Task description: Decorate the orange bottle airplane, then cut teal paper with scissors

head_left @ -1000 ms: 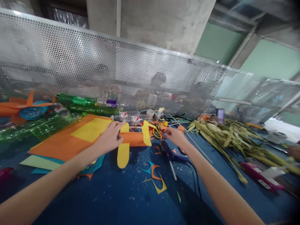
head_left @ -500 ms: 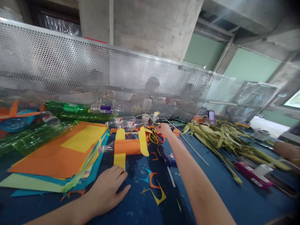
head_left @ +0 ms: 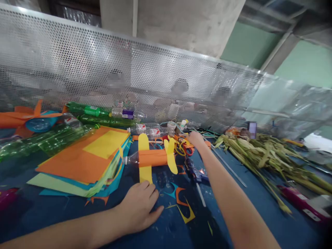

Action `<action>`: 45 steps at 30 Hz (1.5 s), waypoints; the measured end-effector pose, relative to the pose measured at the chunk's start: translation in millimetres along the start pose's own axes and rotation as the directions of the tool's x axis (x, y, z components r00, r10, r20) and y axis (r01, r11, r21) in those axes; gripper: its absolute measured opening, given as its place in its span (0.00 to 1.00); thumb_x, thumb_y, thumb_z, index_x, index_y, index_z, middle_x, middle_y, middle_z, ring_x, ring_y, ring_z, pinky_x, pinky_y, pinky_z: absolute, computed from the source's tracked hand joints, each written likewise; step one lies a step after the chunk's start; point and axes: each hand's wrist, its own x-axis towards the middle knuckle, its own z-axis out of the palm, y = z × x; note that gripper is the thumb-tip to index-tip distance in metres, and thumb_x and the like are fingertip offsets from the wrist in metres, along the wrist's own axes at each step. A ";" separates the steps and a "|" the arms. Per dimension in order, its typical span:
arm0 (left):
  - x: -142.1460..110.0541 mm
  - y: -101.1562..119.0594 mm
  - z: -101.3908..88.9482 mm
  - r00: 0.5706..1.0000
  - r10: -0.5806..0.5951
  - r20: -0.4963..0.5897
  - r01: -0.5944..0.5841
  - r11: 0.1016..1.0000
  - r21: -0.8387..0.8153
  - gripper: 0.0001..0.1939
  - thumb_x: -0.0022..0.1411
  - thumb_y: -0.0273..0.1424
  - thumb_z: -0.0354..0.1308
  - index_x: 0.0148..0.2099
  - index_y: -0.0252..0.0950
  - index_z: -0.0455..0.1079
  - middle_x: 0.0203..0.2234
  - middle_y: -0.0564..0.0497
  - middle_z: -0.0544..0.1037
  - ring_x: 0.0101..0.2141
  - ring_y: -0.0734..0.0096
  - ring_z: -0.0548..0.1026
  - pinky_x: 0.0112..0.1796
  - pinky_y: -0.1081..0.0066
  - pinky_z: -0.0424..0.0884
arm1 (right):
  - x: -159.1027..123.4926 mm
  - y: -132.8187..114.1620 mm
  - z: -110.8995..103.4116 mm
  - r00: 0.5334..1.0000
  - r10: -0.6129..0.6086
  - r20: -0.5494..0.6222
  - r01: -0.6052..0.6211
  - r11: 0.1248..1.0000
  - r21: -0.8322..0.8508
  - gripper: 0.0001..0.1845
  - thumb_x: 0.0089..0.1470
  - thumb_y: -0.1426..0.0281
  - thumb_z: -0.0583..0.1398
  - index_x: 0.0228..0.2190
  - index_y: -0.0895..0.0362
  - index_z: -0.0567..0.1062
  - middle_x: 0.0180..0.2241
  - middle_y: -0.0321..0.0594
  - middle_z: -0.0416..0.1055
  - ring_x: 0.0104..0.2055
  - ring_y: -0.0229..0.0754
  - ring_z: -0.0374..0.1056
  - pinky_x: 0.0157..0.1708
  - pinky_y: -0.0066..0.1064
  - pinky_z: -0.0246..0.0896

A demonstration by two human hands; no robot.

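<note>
though near scissors (head_left: 184, 151), right grip (head_left: 196, 139) unclear

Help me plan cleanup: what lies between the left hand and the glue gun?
The head view shows a blue scrap and an orange scrap between the left hand and the glue gun.

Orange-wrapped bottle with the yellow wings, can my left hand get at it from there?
Likely yes. Your left hand is at the near end of a yellow wing on the orange-wrapped bottle, and nothing visible blocks the way; your right hand is off to the side.
</note>
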 end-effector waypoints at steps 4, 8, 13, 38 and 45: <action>1.3 -2.5 1.7 1.000 0.014 -0.011 -0.014 0.998 -0.062 0.14 0.62 0.38 0.48 0.43 0.34 0.67 0.34 0.45 0.73 0.36 0.57 0.71 0.33 0.59 0.72 | -26.5 0.3 -37.5 0.976 0.049 -0.214 0.001 0.974 0.226 0.18 0.63 0.67 0.47 0.46 0.63 0.70 0.39 0.53 0.73 0.44 0.47 0.69 0.43 0.39 0.64; 2.8 -8.0 -1.3 0.994 -0.099 -0.053 0.079 0.952 -0.296 0.15 0.63 0.37 0.48 0.48 0.34 0.65 0.39 0.44 0.72 0.40 0.58 0.71 0.40 0.58 0.70 | -85.1 -28.2 -58.0 0.939 0.059 -0.339 0.277 0.455 0.846 0.16 0.59 0.63 0.52 0.44 0.56 0.71 0.29 0.40 0.74 0.31 0.40 0.71 0.31 0.31 0.66; 5.7 -17.0 -10.7 0.910 -0.414 -0.022 0.209 0.505 -0.837 0.20 0.69 0.39 0.33 0.45 0.35 0.63 0.33 0.47 0.73 0.34 0.68 0.72 0.39 0.67 0.70 | -160.8 -73.0 -22.4 0.998 -0.066 -0.012 0.004 -0.110 0.994 0.10 0.49 0.63 0.62 0.22 0.56 0.74 0.12 0.30 0.61 0.13 0.32 0.54 0.15 0.25 0.49; 10.2 -12.5 2.2 0.971 -0.193 0.141 0.238 0.823 -0.515 0.09 0.67 0.27 0.41 0.38 0.37 0.63 0.31 0.52 0.74 0.32 0.70 0.73 0.34 0.71 0.68 | -196.3 -85.2 12.9 0.797 -0.506 0.330 -0.322 0.107 0.941 0.16 0.50 0.58 0.61 0.27 0.54 0.62 0.14 0.26 0.63 0.16 0.31 0.58 0.17 0.23 0.46; 11.4 -11.9 -4.7 0.977 -0.181 0.110 0.212 0.824 -0.525 0.12 0.67 0.29 0.40 0.38 0.37 0.65 0.31 0.52 0.74 0.32 0.70 0.73 0.36 0.71 0.69 | -195.9 -83.2 16.2 0.785 -0.535 0.311 -0.313 0.090 0.945 0.16 0.51 0.58 0.61 0.27 0.54 0.60 0.15 0.27 0.66 0.17 0.31 0.59 0.17 0.22 0.47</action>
